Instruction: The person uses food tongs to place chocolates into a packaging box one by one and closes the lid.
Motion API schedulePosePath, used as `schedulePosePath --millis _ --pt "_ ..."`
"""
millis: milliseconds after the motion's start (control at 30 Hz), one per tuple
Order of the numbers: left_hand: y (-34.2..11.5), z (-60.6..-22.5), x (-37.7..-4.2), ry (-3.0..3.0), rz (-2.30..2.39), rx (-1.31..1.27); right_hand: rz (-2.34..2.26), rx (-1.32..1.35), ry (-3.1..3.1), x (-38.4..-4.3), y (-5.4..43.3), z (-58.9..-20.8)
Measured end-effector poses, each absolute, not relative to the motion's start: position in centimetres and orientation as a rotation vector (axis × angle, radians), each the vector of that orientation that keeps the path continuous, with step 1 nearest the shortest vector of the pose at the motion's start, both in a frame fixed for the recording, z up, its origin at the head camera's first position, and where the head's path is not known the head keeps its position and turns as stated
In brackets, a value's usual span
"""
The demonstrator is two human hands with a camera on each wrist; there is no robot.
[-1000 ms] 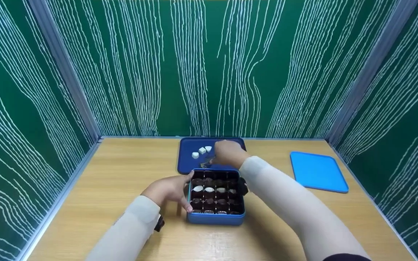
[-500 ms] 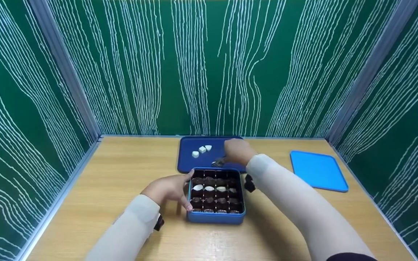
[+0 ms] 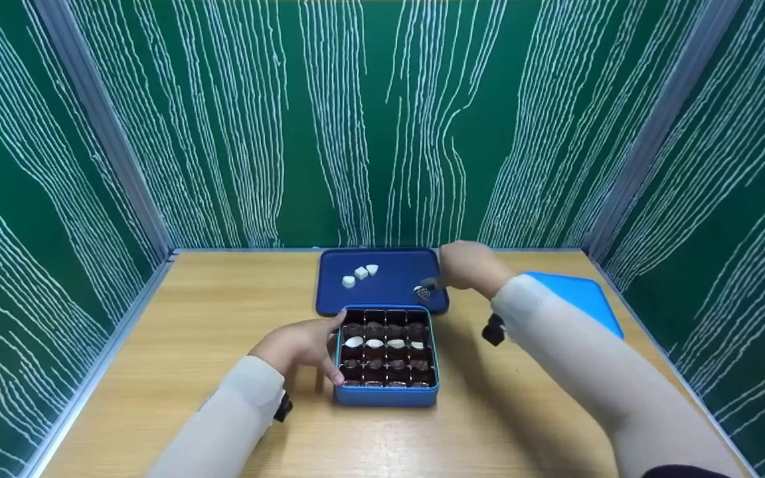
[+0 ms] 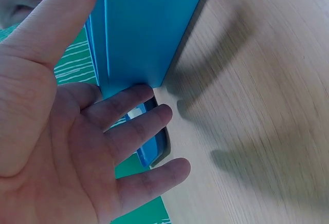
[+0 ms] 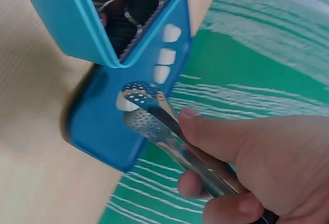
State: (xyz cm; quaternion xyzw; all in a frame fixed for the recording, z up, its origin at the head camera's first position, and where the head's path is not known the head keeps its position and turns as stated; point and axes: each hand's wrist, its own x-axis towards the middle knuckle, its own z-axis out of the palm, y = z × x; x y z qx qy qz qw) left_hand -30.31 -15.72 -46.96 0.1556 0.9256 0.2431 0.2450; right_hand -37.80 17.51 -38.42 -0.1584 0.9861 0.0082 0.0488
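Left sleeve, pale grey (image 3: 223, 418): covers the forearm, with a small black wrist device (image 3: 283, 406) below the left hand.

Left hand (image 3: 303, 342): fingers spread and straight, spanning the left wall of the box, thumb at its near left corner, forefinger at its far left corner.

Square blue box with raised walls (image 3: 386, 397): upright on the table, just right of the left hand, nearer the person than the right hand. Fitted with a glossy dark brown compartment insert (image 3: 376, 316); dark brown pieces in several rows, four white pieces (image 3: 374, 343) in one crosswise row.

Flat dark blue tray with low rim (image 3: 396, 265): just beyond the box, between the hands. On its left part, three small white pieces (image 3: 361, 273): rounded, cubic, pointed.

Fourth white piece (image 5: 126, 103): on the tray, left of the right hand, at the tongs' tips; whether gripped, cannot tell.

Silver metal tongs with perforated oval ends (image 5: 180, 152): directed leftward from the right hand, ends apart.

Right hand (image 3: 472, 267): pinching the tongs between thumb and fingers, over the tray's right edge.

Right sleeve, pale grey (image 3: 582, 352): crosses before a flat bright blue panel (image 3: 578, 302), right of the right hand.

Throughout: light wood-grain table (image 3: 223, 285).
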Motion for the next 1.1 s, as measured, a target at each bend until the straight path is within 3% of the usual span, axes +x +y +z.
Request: schedulePosePath --millis 300,567,767,1100 --pt "-15.8 -46.9 -30.4 2.503 0.693 0.413 0.064 -0.687 2.968 -31.7 17.5 -35.1" --pt "-15.7 -47.0 -30.4 2.495 0.699 0.412 0.196 -0.817 2.758 -26.8 15.9 -35.3" --pt "-15.7 -46.9 -30.3 2.509 0.677 0.416 0.426 -0.987 2.773 -25.9 14.6 -36.5" --pt "-15.4 -46.9 -30.3 2.504 0.691 0.415 0.697 -0.997 2.729 -25.7 11.8 -38.2"
